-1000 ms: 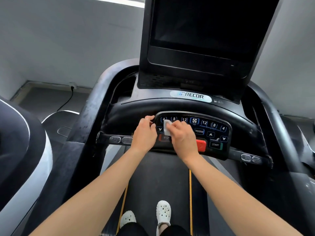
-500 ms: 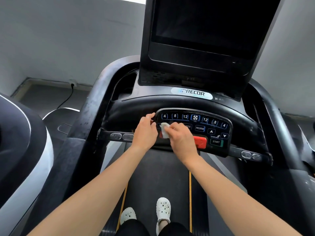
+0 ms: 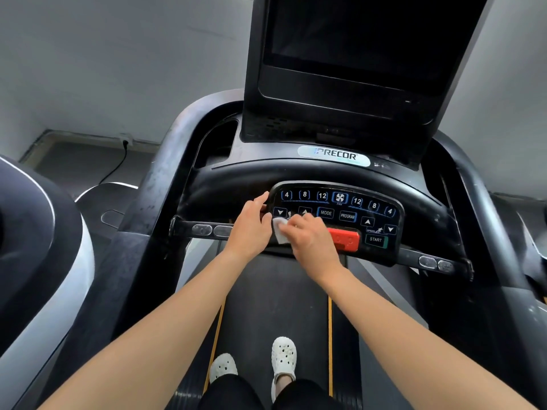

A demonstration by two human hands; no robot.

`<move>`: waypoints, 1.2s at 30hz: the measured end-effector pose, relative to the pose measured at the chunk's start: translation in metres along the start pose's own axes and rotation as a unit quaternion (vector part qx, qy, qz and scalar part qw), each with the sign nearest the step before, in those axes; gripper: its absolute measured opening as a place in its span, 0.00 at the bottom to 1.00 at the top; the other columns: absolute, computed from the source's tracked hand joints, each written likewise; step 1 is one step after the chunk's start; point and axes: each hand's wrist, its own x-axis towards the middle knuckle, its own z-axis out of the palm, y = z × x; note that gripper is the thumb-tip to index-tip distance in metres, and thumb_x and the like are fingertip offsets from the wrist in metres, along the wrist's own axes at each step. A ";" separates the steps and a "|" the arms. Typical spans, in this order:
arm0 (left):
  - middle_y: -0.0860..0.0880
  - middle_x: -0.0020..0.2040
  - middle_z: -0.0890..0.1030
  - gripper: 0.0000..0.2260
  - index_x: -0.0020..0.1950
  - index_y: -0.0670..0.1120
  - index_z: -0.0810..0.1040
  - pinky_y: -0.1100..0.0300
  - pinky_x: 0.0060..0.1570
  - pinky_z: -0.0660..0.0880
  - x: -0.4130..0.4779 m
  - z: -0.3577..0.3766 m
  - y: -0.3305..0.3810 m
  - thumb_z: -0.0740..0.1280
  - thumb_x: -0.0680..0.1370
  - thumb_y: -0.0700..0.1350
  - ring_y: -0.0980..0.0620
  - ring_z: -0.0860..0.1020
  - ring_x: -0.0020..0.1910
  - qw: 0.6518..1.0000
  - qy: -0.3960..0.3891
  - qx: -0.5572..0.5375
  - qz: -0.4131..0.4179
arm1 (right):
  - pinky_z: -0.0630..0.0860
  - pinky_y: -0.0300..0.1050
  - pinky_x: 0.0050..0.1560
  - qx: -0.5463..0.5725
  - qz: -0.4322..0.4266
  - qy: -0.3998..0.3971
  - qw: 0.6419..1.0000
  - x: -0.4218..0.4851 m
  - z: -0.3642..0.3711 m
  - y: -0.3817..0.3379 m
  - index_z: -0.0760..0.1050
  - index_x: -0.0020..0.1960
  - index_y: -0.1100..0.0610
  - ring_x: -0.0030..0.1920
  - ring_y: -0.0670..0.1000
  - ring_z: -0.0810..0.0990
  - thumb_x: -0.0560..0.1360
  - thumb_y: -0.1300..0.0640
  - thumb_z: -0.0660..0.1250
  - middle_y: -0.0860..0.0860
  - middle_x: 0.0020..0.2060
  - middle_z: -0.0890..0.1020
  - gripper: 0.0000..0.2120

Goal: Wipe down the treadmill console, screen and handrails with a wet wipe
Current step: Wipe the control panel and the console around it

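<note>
One red button (image 3: 344, 240) beside right hand (image 3: 310, 242) pinching wipe (image 3: 280, 230).

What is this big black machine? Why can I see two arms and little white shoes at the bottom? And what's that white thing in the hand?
It's a treadmill, a machine people walk or run on indoors. The camera sits on the person's head and looks down, so you see their own arms and their white shoes on the black walking belt. The big dark rectangle on top is the screen. Below it is the button panel, with numbers, a START button and a red button. The right hand pinches a small white wet wipe and rubs it on the panel's left side to clean it. The left hand holds the panel's left edge.
</note>
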 end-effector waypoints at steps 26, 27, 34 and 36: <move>0.46 0.75 0.70 0.24 0.81 0.47 0.63 0.62 0.67 0.62 -0.007 0.007 0.006 0.60 0.84 0.41 0.49 0.68 0.74 1.000 0.024 0.017 0.001 | 0.71 0.49 0.39 0.006 0.260 0.136 0.956 0.019 -0.031 0.039 0.86 0.52 0.55 0.40 0.55 0.72 0.79 0.59 0.71 0.49 0.40 0.81 0.05; 0.45 0.75 0.70 0.24 0.81 0.46 0.63 0.62 0.67 0.62 -0.007 0.007 0.006 0.60 0.84 0.41 0.48 0.69 0.74 1.000 0.024 0.019 -0.001 | 0.71 0.48 0.39 0.033 0.305 0.150 0.940 0.021 -0.030 0.032 0.86 0.53 0.56 0.40 0.55 0.73 0.79 0.58 0.70 0.49 0.41 0.80 0.06; 0.43 0.71 0.70 0.25 0.80 0.44 0.62 0.51 0.69 0.70 -0.007 0.014 0.013 0.62 0.83 0.42 0.46 0.71 0.70 0.998 0.036 0.044 0.001 | 0.72 0.51 0.39 0.007 0.117 0.040 0.992 0.018 -0.016 0.009 0.83 0.50 0.58 0.39 0.54 0.70 0.76 0.64 0.71 0.51 0.39 0.78 0.04; 0.44 0.71 0.69 0.25 0.80 0.43 0.62 0.52 0.69 0.69 -0.008 0.016 0.014 0.62 0.83 0.43 0.46 0.70 0.70 0.998 0.039 0.050 0.005 | 0.71 0.51 0.38 -0.013 0.152 0.073 0.986 0.022 -0.023 0.027 0.84 0.48 0.57 0.39 0.56 0.71 0.75 0.64 0.71 0.52 0.39 0.79 0.05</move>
